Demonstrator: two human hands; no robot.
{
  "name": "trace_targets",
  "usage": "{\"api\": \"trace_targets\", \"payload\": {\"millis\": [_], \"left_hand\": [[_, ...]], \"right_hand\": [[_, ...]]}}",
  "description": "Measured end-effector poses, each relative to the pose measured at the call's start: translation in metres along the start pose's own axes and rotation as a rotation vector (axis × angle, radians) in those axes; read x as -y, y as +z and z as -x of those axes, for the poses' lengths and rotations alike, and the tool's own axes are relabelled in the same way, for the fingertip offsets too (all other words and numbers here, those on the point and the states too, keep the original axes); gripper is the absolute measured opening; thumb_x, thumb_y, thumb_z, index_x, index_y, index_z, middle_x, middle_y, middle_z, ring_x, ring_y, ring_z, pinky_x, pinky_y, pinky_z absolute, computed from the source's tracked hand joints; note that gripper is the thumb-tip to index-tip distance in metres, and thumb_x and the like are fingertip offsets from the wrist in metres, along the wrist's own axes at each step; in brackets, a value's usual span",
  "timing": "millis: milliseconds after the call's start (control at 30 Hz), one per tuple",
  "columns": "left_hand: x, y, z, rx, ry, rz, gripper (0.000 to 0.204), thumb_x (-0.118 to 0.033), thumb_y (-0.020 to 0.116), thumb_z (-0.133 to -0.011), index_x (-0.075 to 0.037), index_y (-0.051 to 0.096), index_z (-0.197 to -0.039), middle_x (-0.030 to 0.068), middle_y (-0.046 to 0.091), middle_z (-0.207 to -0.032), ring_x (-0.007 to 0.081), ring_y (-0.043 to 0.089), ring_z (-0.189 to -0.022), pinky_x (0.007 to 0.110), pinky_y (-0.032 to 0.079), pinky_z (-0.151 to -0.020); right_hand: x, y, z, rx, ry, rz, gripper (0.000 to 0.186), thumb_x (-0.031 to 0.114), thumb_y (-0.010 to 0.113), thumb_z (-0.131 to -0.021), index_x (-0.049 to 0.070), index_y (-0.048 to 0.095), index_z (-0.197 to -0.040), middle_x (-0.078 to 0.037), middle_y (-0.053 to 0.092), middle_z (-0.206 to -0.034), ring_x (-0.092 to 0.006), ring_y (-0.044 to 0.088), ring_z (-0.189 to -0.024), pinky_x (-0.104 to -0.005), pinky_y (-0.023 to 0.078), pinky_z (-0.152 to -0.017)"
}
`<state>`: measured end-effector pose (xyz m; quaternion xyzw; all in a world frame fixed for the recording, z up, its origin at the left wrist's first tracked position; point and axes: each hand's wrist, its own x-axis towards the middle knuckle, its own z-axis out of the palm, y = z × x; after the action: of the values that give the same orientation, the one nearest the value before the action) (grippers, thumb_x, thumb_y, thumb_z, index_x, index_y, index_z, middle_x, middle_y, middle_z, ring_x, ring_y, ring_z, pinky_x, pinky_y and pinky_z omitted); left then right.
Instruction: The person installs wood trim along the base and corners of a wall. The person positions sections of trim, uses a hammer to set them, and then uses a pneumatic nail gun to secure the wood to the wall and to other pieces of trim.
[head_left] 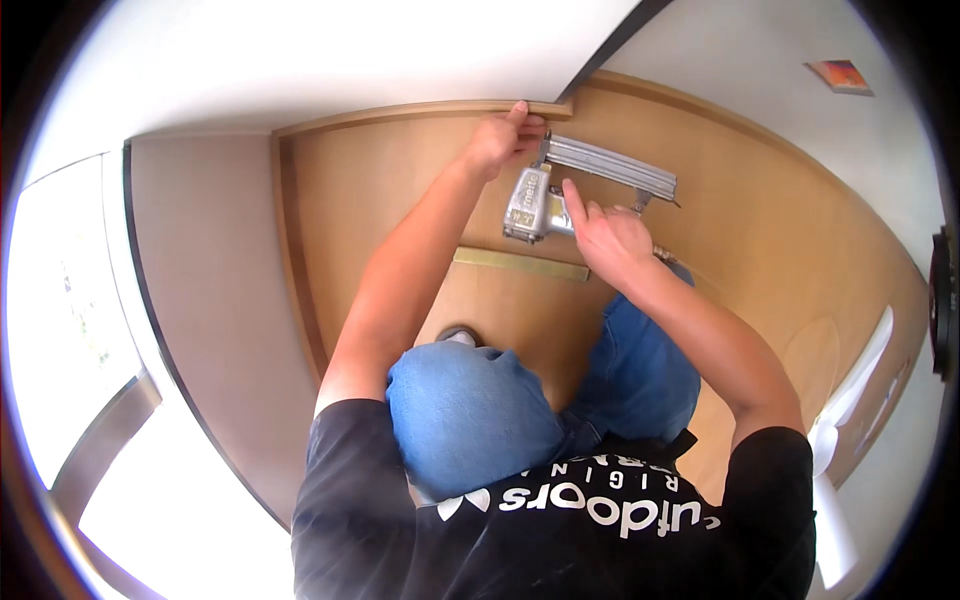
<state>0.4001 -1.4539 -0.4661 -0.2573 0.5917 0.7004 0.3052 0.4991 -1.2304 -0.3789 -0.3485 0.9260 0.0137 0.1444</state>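
Note:
My right hand (612,240) is wrapped round the handle of a silver pneumatic nail gun (610,165), with the index finger stretched along its body. The gun lies over on its side, its long magazine pointing right and its nose close to the wall corner. My left hand (502,142) presses thumb and fingers on the wooden baseboard (430,112) near its corner end, just left of the gun's nose. Part of the board is hidden behind those fingers. On the floor before my knees lies a short loose wood strip (520,264).
Wood-look floor (370,200) runs between a white wall (350,60) ahead and baseboards along the left and right. An air hose fitting (662,254) trails from the gun by my right knee. White rolled or folded material (860,370) sits at the right, bright glazing (70,290) at the left.

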Motion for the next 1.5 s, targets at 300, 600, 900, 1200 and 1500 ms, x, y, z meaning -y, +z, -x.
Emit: {"api": "trace_targets", "payload": {"millis": [300,600,900,1200,1500], "left_hand": [[0.004,-0.002,-0.009,-0.083,0.044,0.029,0.052,-0.042,0.055,-0.108,0.008,0.072,-0.104,0.0113,0.07,-0.092,0.0197,0.057,-0.078,0.04,0.051,-0.075],[0.0,-0.001,-0.006,-0.04,0.019,-0.032,0.055,-0.046,0.05,-0.109,0.005,0.071,-0.107,0.0078,0.068,-0.088,0.0169,0.055,-0.07,0.038,0.05,-0.065],[0.006,-0.002,-0.019,-0.031,0.06,-0.042,0.054,-0.045,0.051,-0.109,0.005,0.07,-0.111,0.0109,0.069,-0.097,0.0175,0.058,-0.079,0.039,0.052,-0.072],[0.007,0.001,-0.017,-0.058,0.053,-0.023,0.053,-0.046,0.052,-0.109,0.003,0.069,-0.104,0.0072,0.066,-0.087,0.0177,0.055,-0.069,0.039,0.052,-0.063],[-0.009,0.001,-0.008,0.016,0.052,0.027,0.057,-0.049,0.045,-0.11,0.002,0.069,-0.121,0.011,0.073,-0.11,0.0195,0.064,-0.09,0.036,0.052,-0.073]], "right_hand": [[0.012,0.019,-0.028,-0.062,0.038,0.014,0.065,0.008,0.057,-0.087,0.002,0.045,-0.151,-0.012,0.069,-0.085,-0.0285,0.071,-0.072,-0.039,0.059,-0.076],[0.019,0.025,-0.028,-0.114,0.078,0.008,0.056,0.008,0.057,-0.09,0.001,0.049,-0.144,-0.013,0.071,-0.085,-0.0291,0.072,-0.07,-0.0398,0.058,-0.07],[0.022,0.032,-0.032,-0.069,0.173,-0.023,0.052,0.011,0.058,-0.089,0.002,0.05,-0.14,-0.013,0.074,-0.089,-0.0305,0.073,-0.074,-0.0425,0.058,-0.071],[0.026,0.031,-0.032,0.033,0.25,-0.071,0.054,0.009,0.065,-0.084,0.004,0.05,-0.136,-0.016,0.074,-0.093,-0.0321,0.073,-0.078,-0.0427,0.058,-0.076],[0.018,0.002,-0.019,-0.017,0.146,-0.009,0.074,0.011,0.062,-0.087,0.008,0.038,-0.156,-0.014,0.072,-0.092,-0.0309,0.072,-0.078,-0.0412,0.058,-0.074]]}}
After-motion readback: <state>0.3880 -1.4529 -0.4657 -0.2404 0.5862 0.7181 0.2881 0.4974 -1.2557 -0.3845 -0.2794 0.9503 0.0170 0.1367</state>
